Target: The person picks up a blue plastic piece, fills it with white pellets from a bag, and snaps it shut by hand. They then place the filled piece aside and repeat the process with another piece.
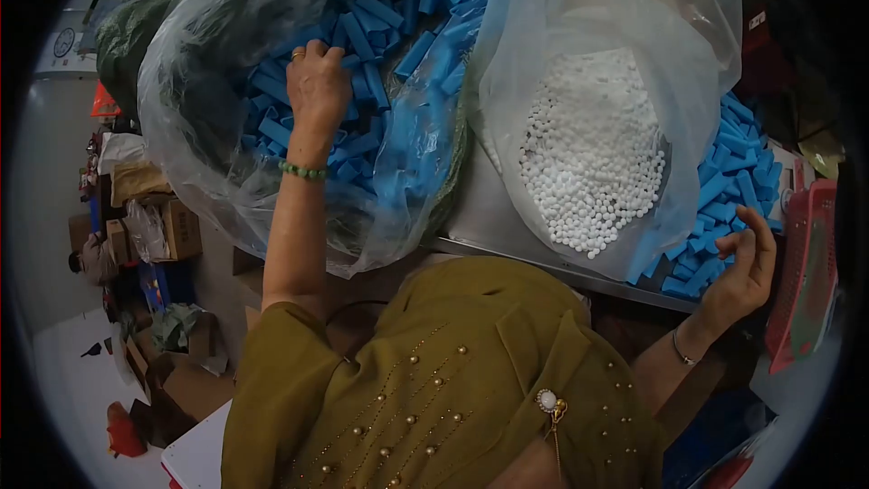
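Observation:
My left hand (pixel 319 86), with a ring and a green bead bracelet (pixel 302 170), reaches into a large clear plastic bag (pixel 195 127) full of blue triangular tubes (pixel 362 32). Its fingers curl down among the tubes, so their tips and anything in them are hidden. At the right, my right hand (pixel 744 264) is raised with loosely bent fingers apart and nothing visible in it. It hovers beside a pile of short blue pieces (pixel 715 208) at the table's edge. Between the hands, another clear bag (pixel 507 81) holds many small white balls (pixel 593 154).
A red plastic basket (pixel 804 276) stands close to my right hand. The metal table's front edge (pixel 561 270) runs just before my body. Cardboard boxes (pixel 181 226) and other goods fill the floor at the left, where another person (pixel 95 261) is partly visible.

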### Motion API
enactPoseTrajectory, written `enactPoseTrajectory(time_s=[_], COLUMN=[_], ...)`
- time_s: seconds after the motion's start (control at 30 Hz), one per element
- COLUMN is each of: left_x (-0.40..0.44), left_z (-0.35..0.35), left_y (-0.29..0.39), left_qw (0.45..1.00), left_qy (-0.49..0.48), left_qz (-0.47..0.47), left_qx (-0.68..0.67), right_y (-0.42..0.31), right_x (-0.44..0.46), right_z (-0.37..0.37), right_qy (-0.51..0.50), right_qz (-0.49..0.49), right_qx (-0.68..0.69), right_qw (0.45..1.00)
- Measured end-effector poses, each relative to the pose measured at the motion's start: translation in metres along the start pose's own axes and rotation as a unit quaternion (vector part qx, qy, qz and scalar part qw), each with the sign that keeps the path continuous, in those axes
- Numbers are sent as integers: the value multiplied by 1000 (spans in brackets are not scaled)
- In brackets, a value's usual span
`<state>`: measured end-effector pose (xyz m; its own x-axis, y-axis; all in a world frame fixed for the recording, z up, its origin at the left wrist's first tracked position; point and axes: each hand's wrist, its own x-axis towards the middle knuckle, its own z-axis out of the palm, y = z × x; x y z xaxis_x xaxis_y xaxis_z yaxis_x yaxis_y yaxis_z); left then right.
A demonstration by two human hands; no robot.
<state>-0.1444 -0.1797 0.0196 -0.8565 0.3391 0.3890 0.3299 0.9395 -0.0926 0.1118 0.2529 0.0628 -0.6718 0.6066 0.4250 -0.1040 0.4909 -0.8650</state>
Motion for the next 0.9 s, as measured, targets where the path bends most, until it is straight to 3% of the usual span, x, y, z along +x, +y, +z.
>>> enactPoseTrajectory(time_s=[0.13, 0.27, 0.33, 0.37, 0.43, 0.47, 0.5, 0.53, 0.57, 0.63, 0.67, 0.7, 0.77, 0.83, 0.9], left_x=[6, 11, 5, 2, -4, -8, -13, -17, -20, -27, -31, -34, -42, -52, -63], left_z=[31, 17, -17, -26, -41, -47, -52, -57, -63, -71, -70, -65, -51, -54, -49], left_y=[-3, 1, 7, 10, 16, 21, 28, 37, 48, 74, 88, 99, 121, 154, 181], left_qw=[975, 978, 999, 999, 967, 967, 892, 776, 774, 584, 530, 524, 310, 289, 195], left_qy=[-83, -91, -35, -38, 3, 0, -5, -11, -17, -58, -75, -83, -194, -239, -290], left_qz=[-11, -43, -31, -31, -30, -29, -52, -74, -70, -110, -130, -127, -165, -209, -262], left_qx=[208, 183, -9, -11, -252, -253, -450, -626, -629, -802, -835, -838, -916, -903, -899], right_y=[-26, -44, -44, -42, -39, -37, -36, -36, -36, -37, -36, -34, -32, -29, -25], right_x=[-20, -33, -38, -42, -45, -47, -49, -50, -51, -52, -52, -52, -51, -50, -49], right_z=[24, 44, 52, 57, 70, 78, 86, 93, 99, 107, 108, 109, 108, 108, 108], right_qy=[-71, -156, -205, -205, -278, -277, -299, -319, -314, -339, -339, -333, -304, -283, -254], right_qz=[4, 5, 14, 16, 108, 111, 102, 94, 98, 77, 71, 75, 45, 25, -32], right_qx=[10, 43, 55, 53, 113, 112, 127, 141, 138, 152, 156, 149, 141, 125, 114], right_qw=[997, 987, 977, 977, 948, 948, 940, 932, 934, 925, 925, 928, 941, 951, 960])
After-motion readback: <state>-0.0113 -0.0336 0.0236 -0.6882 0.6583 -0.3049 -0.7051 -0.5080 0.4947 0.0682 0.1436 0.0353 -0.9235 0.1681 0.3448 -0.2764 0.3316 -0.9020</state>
